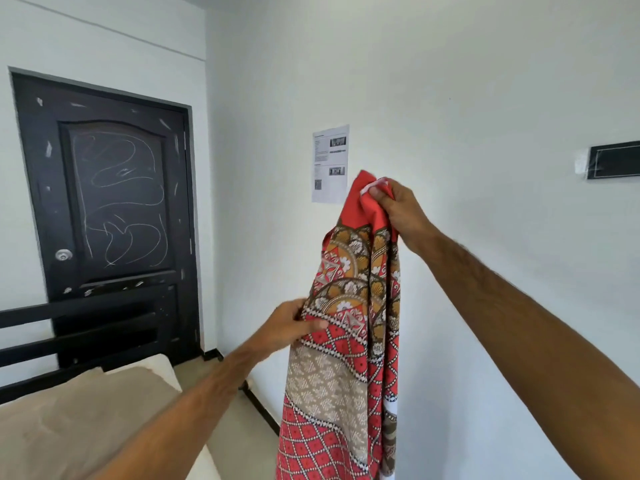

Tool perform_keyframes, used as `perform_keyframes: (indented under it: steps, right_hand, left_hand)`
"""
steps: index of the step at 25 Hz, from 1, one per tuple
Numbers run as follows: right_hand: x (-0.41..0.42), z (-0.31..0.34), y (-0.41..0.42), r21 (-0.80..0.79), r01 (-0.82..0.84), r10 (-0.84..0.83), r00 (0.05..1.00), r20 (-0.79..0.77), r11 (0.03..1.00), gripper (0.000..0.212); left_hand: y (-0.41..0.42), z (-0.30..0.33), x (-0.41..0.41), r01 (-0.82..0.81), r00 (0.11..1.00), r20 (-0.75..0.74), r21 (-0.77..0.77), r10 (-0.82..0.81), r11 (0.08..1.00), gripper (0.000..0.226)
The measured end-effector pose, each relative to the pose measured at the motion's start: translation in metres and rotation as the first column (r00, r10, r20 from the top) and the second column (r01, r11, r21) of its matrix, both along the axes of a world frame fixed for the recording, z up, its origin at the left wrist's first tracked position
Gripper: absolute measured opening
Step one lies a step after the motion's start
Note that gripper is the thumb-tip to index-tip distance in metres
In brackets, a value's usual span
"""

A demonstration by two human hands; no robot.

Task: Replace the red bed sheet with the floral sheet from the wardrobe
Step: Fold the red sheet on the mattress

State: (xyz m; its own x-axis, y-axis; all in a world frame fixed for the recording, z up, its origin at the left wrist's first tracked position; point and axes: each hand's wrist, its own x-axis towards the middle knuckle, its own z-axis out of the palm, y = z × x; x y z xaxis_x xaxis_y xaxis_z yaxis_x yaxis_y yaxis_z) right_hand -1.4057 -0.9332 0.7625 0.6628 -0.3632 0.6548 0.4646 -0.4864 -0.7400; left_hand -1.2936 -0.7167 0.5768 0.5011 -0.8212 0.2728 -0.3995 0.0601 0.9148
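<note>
The main risk was in your top grip: your right hand (391,211) had only a bunched corner of the sheet (349,323), and nearly all the cloth's weight hung from that pinch. Had the corner slid out while you shook or spread it, I judge the whole length would have dropped to the floor (239,431) by the wall. The sheet also hung doubled in long folds, so pulling the wrong layer could have twisted it instead of opening it. Its lower end ran out of view, so you could not tell whether it already trailed on the floor.

Your right hand was raised high, fingers and thumb curled tight round the plain red corner. Your left hand (294,323) was lower and to the left, well apart from the right, thumb over and fingers under a folded edge of the patterned part, pinching it.

The sheet hung in the air in front of the white wall, right of the bed (79,420), whose bare beige mattress showed at near left with no sheet on it.
</note>
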Motion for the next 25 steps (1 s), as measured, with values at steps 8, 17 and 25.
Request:
perform_keyframes:
  steps: [8,17,25]
  right_hand:
    - [0.005,-0.045,-0.062,0.143,0.32,-0.296,0.941,-0.165,0.937,0.016]
    - [0.011,-0.06,-0.077,0.245,0.272,-0.155,0.898,-0.411,0.931,0.007]
    - [0.005,-0.068,-0.087,0.315,0.159,0.018,0.871,-0.492,0.936,0.028]
  left_hand:
    - [0.014,-0.116,0.028,-0.26,0.962,0.083,-0.007,0.26,0.966,0.022]
    - [0.03,0.011,0.034,-0.536,0.812,0.108,-0.251,0.573,0.806,0.026]
    - [0.073,0.073,0.07,-0.66,0.61,0.357,-0.265,0.708,0.703,0.039]
